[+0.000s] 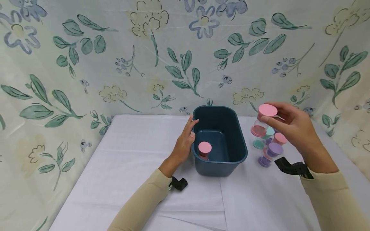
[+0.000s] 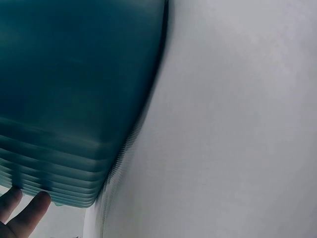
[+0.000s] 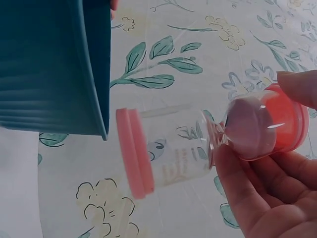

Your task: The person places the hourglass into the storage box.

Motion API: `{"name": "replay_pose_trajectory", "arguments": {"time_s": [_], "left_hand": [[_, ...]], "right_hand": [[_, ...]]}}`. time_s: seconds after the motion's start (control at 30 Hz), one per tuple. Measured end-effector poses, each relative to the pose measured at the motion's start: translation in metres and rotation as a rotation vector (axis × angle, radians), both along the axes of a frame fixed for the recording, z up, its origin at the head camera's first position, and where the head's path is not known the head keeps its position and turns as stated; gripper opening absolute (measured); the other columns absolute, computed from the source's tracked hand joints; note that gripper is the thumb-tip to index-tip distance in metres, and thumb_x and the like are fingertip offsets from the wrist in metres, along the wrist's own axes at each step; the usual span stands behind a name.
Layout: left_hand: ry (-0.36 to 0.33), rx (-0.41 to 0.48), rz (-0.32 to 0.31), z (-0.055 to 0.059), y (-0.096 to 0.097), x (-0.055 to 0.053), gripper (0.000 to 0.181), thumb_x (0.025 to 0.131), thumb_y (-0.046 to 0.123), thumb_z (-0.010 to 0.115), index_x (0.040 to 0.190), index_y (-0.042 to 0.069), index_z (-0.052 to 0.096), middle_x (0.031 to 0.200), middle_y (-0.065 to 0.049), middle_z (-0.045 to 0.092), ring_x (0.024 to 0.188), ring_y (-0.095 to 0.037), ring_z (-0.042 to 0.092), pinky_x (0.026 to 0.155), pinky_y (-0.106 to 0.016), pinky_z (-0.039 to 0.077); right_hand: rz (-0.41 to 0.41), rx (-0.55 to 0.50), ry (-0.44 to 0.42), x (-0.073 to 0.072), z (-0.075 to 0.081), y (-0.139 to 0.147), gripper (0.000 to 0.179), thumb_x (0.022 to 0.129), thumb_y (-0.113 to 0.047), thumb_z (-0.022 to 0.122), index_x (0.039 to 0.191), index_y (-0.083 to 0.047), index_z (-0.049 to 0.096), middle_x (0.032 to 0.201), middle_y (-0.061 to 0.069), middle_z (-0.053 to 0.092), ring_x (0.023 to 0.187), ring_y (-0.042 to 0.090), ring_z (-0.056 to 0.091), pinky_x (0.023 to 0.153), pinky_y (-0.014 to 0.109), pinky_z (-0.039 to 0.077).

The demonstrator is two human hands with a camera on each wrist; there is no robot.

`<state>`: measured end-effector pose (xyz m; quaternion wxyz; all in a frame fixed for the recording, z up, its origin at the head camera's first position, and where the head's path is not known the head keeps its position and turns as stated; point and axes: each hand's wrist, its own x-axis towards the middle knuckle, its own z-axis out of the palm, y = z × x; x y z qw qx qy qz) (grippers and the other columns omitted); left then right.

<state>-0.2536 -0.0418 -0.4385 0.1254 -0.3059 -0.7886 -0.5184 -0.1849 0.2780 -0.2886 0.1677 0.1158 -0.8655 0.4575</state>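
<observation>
Between thumb and fingers, my right hand point(image 1: 299, 130) holds a pink-capped sand timer point(image 1: 267, 110) above the group of timers to the right of the bin. In the right wrist view the timer point(image 3: 173, 146) lies nearly sideways, with clear bulbs and a narrow waist; coloured sand fills the bulb near my fingers. My left hand point(image 1: 182, 143) rests along the left side of a dark blue bin point(image 1: 218, 169), fingers extended. The left wrist view has two fingertips point(image 2: 42, 201) at the bin's ribbed outer wall. Another pink-capped timer point(image 1: 205, 148) stands inside the bin, at its near left corner.
Several sand timers with purple point(image 1: 275, 149), teal point(image 1: 258, 144) and pink point(image 1: 279, 138) caps stand close together right of the bin, partly hidden by the held one. A white cloth point(image 1: 138, 154) covers the table. Behind it hangs a floral curtain point(image 1: 179, 38).
</observation>
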Motion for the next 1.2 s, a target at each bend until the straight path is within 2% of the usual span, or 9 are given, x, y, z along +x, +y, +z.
{"name": "replay_pose_trajectory", "arguments": {"time_s": [0.2, 0.43, 0.73, 0.83, 0.97, 1.2], "left_hand": [[0.001, -0.012, 0.007, 0.0, 0.001, 0.0, 0.054, 0.1, 0.039, 0.021, 0.152, 0.023, 0.027, 0.163, -0.001, 0.007, 0.147, -0.016, 0.013, 0.11, -0.058, 0.026], [0.004, -0.018, 0.012, 0.001, 0.001, -0.001, 0.056, 0.1, 0.045, 0.019, 0.152, 0.023, 0.027, 0.163, 0.0, 0.007, 0.147, -0.013, 0.012, 0.111, -0.057, 0.025], [-0.003, -0.021, 0.021, -0.001, 0.002, -0.001, 0.053, 0.1, 0.037, 0.022, 0.152, 0.026, 0.026, 0.163, 0.002, 0.006, 0.147, -0.013, 0.012, 0.111, -0.056, 0.025], [-0.006, -0.029, 0.028, 0.0, 0.001, -0.001, 0.053, 0.1, 0.033, 0.024, 0.152, 0.026, 0.026, 0.163, 0.001, 0.006, 0.147, -0.013, 0.012, 0.111, -0.056, 0.025], [-0.011, -0.024, 0.025, 0.0, 0.002, -0.001, 0.053, 0.1, 0.037, 0.022, 0.152, 0.025, 0.026, 0.163, 0.0, 0.007, 0.146, -0.012, 0.011, 0.111, -0.056, 0.025], [-0.002, -0.019, 0.024, 0.001, 0.002, -0.001, 0.053, 0.101, 0.037, 0.022, 0.152, 0.026, 0.026, 0.163, -0.001, 0.007, 0.147, -0.014, 0.012, 0.111, -0.057, 0.025]], "right_hand": [[0.013, 0.027, -0.013, -0.001, 0.008, -0.01, 0.052, 0.085, -0.015, 0.073, 0.134, -0.016, 0.056, 0.121, 0.001, 0.06, 0.109, 0.009, 0.058, 0.083, 0.008, 0.046], [0.083, 0.026, -0.003, -0.004, 0.014, -0.023, 0.05, 0.084, -0.014, 0.074, 0.132, -0.016, 0.058, 0.117, 0.003, 0.063, 0.103, 0.013, 0.062, 0.081, 0.013, 0.049], [0.135, 0.037, 0.003, -0.01, 0.014, -0.037, 0.05, 0.085, -0.013, 0.074, 0.131, -0.015, 0.058, 0.114, 0.003, 0.065, 0.1, 0.012, 0.065, 0.08, 0.016, 0.051], [0.147, 0.029, -0.014, -0.013, 0.013, -0.041, 0.049, 0.084, -0.014, 0.074, 0.13, -0.014, 0.058, 0.114, 0.002, 0.065, 0.099, 0.012, 0.065, 0.08, 0.016, 0.052], [0.177, 0.024, -0.032, -0.016, 0.014, -0.047, 0.047, 0.084, -0.014, 0.074, 0.129, -0.014, 0.059, 0.114, 0.002, 0.065, 0.098, 0.013, 0.066, 0.08, 0.018, 0.052], [0.209, 0.074, -0.062, -0.017, 0.019, -0.058, 0.044, 0.085, -0.019, 0.074, 0.127, -0.017, 0.06, 0.114, 0.0, 0.063, 0.097, 0.016, 0.066, 0.078, 0.02, 0.054]]}}
